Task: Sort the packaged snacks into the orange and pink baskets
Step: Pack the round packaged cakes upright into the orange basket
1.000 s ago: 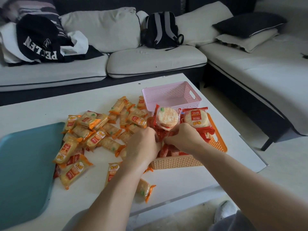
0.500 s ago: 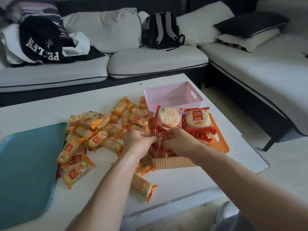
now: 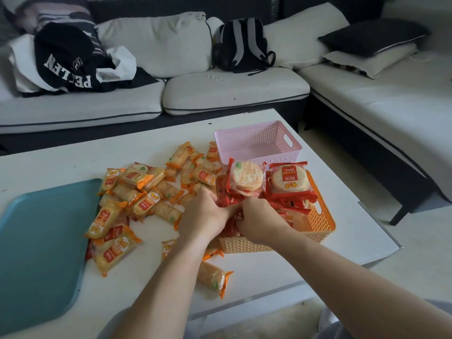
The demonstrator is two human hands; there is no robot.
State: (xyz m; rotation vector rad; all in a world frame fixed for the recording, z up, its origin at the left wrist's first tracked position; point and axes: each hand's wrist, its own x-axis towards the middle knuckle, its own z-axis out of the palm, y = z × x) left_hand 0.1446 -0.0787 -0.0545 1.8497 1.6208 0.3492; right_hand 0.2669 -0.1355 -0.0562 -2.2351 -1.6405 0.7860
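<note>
An orange basket [image 3: 320, 223] on the white table holds several red-wrapped round snacks [image 3: 289, 182], some standing upright at its far side. Behind it stands a pink basket [image 3: 259, 143] with nothing showing inside. Several orange-wrapped snacks [image 3: 144, 192] lie scattered to the left of the baskets; one orange pack [image 3: 212, 277] lies near the front edge. My left hand [image 3: 203, 214] and my right hand [image 3: 259, 218] are pressed together over the orange basket's left end, fingers curled into the red packs.
A teal tray [image 3: 39, 241] lies at the table's left. The white table [image 3: 354, 238] ends close to the right of the orange basket. A sofa with cushions, dark clothing [image 3: 66, 59] and a black backpack [image 3: 241, 45] runs behind and to the right.
Both hands stay bunched at the orange basket's left end, shifting slightly among the red packs. The view has drifted a little; the basket and pile have not moved.
</note>
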